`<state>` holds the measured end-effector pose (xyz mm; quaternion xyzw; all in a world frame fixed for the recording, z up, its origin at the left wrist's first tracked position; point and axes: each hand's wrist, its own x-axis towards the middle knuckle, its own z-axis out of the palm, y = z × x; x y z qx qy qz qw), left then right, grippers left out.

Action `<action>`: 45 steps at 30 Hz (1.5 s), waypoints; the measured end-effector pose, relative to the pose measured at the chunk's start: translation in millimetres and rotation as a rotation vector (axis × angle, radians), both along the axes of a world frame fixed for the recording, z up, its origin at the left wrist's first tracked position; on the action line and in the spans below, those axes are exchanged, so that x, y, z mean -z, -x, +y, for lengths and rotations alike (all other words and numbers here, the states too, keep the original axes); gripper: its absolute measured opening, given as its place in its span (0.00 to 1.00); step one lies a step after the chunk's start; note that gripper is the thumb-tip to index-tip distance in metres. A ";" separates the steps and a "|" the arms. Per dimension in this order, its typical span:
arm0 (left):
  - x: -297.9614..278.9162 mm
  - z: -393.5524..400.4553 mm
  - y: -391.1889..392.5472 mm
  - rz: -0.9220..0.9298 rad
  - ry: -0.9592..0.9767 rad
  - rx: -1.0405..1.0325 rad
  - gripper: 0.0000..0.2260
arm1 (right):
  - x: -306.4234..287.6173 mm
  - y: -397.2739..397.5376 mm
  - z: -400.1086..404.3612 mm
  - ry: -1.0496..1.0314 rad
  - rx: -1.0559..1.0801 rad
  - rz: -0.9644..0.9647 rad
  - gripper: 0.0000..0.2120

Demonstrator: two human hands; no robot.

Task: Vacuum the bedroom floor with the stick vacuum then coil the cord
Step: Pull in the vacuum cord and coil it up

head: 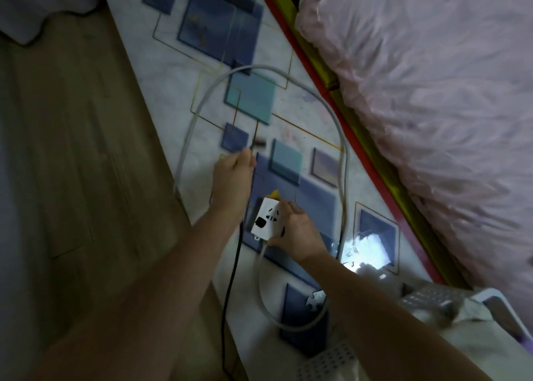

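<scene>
**A:** Right hand first: fingers curled round the edge of a white rectangular plastic socket block, thumb under its near end, a firm clasp. Something black sits in one outlet on the block's face, and a scrap of yellow pokes out at its far end.

**B:** And the left hand, just beyond and to the side of that block, is closed in a pinch on a thin black power cord. The cord runs back from those fingers, along the inside of the forearm, down toward the near edge of the view. At the fingertips there's a dark blurred end; I can't tell whether it's a plug.

**A:** Out from the right hand, a thick grey-white round cable leaves the block's near end, curls beneath the right forearm, then sweeps in a big loop past both hands and round beyond the left one. It lies across a pale floor mat printed with blue and teal squares and thin gold lines.

**B:** Beyond the right hand's outer side, a bright glare patch on the mat, then a red and yellow strip, and above it a puffy pink quilt.

**A:** On the left hand's outer side, brown wood-grain flooring. Close to the right elbow, a white perforated plastic thing, blurred.
</scene>
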<state>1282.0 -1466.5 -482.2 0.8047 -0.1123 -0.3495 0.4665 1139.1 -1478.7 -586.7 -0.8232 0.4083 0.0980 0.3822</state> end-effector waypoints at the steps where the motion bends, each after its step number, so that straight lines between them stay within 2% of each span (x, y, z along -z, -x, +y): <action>1: -5.2 -8.7 -11.8 0.022 0.053 -0.025 0.17 | -0.5 -0.5 -0.9 -0.008 -0.002 0.010 0.45; 5: -21.1 3.2 -17.0 0.046 0.057 0.029 0.17 | -11.2 -3.5 -2.6 -0.019 -0.014 0.073 0.46; 10: -21.6 67.7 3.1 0.085 0.003 0.129 0.17 | -31.0 0.0 1.5 0.010 -0.005 0.122 0.44; 12: -30.4 95.0 7.6 0.078 -0.007 0.141 0.17 | -42.5 4.2 8.6 -0.012 0.054 0.130 0.35; 15: -51.9 136.1 14.8 0.077 -0.046 0.147 0.16 | -82.1 13.3 37.3 -0.090 0.184 0.102 0.17; 17: -72.7 166.3 21.5 0.091 -0.053 0.174 0.16 | -116.8 24.7 69.8 -0.154 0.220 0.079 0.10; 19: -100.7 200.0 29.0 0.099 -0.038 0.216 0.16 | -154.0 39.8 110.0 -0.195 0.236 0.063 0.11; 21: -132.8 237.1 38.8 0.104 -0.033 0.284 0.16 | -190.8 60.1 155.0 -0.223 0.258 0.061 0.06; 23: -162.5 276.7 50.9 0.105 -0.047 0.360 0.17 | -226.4 81.3 203.0 -0.210 0.319 0.042 0.12; 28: -218.5 369.4 86.1 0.066 -0.114 0.615 0.16 | -302.8 144.1 318.5 -0.140 0.438 0.002 0.09; 32: -265.5 414.7 132.0 -0.001 -0.137 0.919 0.16 | -358.5 201.6 381.5 -0.032 0.497 -0.019 0.09; 39: -334.6 463.4 255.6 -0.058 -0.111 1.463 0.17 | -431.0 313.8 465.7 0.045 0.510 -0.145 0.20; 43: -357.5 485.8 350.2 -0.028 -0.053 1.694 0.16 | -455.3 396.5 528.8 -0.011 0.619 -0.204 0.09; 45: -366.7 499.6 406.4 -0.073 -0.036 1.802 0.16 | -468.4 447.1 568.4 -0.003 0.736 -0.215 0.08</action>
